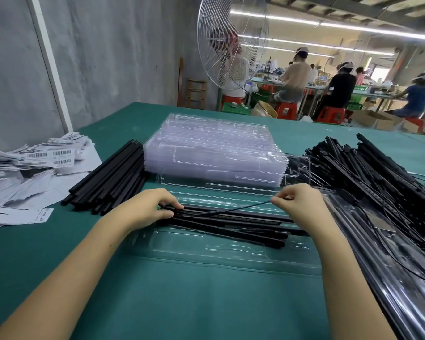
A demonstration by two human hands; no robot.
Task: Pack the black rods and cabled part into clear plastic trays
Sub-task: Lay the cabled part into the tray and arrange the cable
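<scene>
- While the left hand (155,209) curls its fingers (172,204) over the left ends of the black rods (231,228), the right hand (297,200) holds the thin cable (243,207) clamped between thumb and forefinger.
- The cable runs taut from the right fingers (284,197) down to the rods just beside the left fingers.
- The open clear tray (206,244) lies on the green tabletop (182,303) beneath both hands. The rods lie lengthwise in its far half, some at a slight angle. Its near half, below the wrists, shows only moulded cavities.
- Beyond the fingers stands a stack of clear trays (214,148), nested, with nothing visible inside.
- Left of the left fingers lies a loose bundle of rods (113,173), and further left a heap of barcode labels (35,163).
- Right of the right fingers lies a tangled pile of cabled parts (378,173).
- Nearer, on the same side, lie filled trays (390,266) holding black parts and cable.
</scene>
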